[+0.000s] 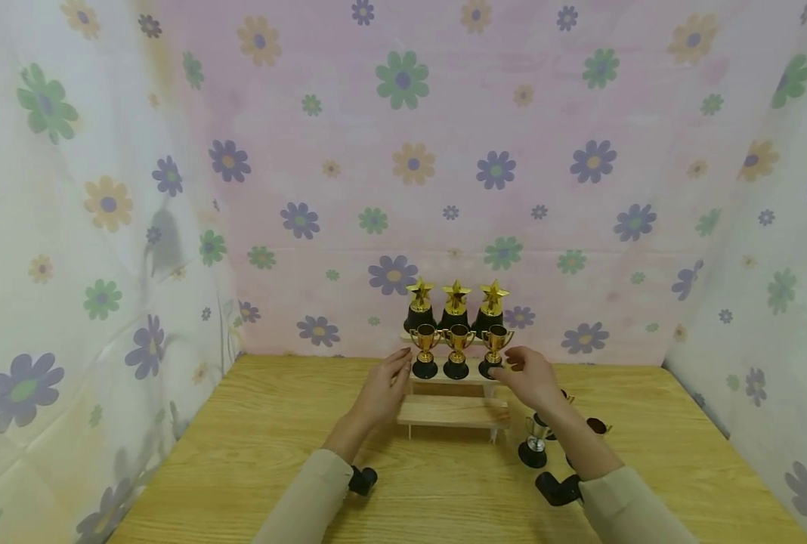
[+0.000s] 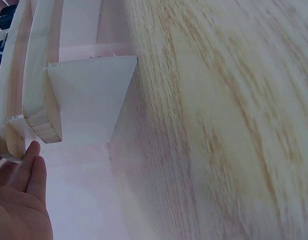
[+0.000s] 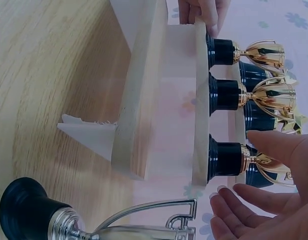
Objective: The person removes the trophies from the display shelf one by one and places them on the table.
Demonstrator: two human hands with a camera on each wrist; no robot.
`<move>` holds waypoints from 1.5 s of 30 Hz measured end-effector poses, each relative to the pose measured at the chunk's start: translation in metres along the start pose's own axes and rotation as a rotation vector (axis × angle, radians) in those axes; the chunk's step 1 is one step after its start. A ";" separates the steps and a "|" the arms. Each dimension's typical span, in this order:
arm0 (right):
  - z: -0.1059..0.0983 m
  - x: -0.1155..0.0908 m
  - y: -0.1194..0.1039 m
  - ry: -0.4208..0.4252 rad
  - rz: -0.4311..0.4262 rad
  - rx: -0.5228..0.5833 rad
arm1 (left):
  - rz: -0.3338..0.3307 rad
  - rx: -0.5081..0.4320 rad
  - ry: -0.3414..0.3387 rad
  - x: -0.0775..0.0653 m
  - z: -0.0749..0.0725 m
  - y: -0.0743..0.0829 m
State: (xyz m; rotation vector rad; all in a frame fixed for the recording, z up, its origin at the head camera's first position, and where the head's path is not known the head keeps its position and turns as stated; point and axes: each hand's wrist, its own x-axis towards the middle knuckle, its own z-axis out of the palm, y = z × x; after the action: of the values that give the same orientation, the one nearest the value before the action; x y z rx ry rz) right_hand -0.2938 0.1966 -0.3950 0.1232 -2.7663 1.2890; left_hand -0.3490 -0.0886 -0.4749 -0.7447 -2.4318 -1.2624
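Observation:
A small stepped wooden stand [image 1: 452,412] carries three gold star trophies [image 1: 456,296] on its top step and three gold cup trophies [image 1: 458,349] with black bases on the middle step. My left hand [image 1: 379,389] rests its extended fingers against the left end of the middle step, beside the left cup. At the other end, my right hand [image 1: 529,378] has thumb and forefinger on either side of the right cup trophy [image 3: 224,159], which stands upright on the step. Its other fingers [image 3: 234,212] lie loosely spread in the right wrist view.
A silver cup trophy [image 1: 535,442] stands on the wooden table [image 1: 261,453] right of the stand. More cups, one with a dark bowl [image 1: 597,427], are partly hidden behind my right forearm. The stand's lowest step [image 1: 452,410] is bare. Flower-patterned cloth [image 1: 349,295] hangs behind.

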 end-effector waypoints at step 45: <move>0.012 0.019 0.004 0.095 -0.053 -0.004 | 0.008 -0.001 0.014 -0.001 0.001 0.003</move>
State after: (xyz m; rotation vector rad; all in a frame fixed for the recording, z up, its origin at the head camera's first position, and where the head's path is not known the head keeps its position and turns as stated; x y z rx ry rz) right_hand -0.3135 0.1892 -0.4043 0.1307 -2.6670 1.2429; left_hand -0.3469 -0.0870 -0.4739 -0.7427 -2.4144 -1.2614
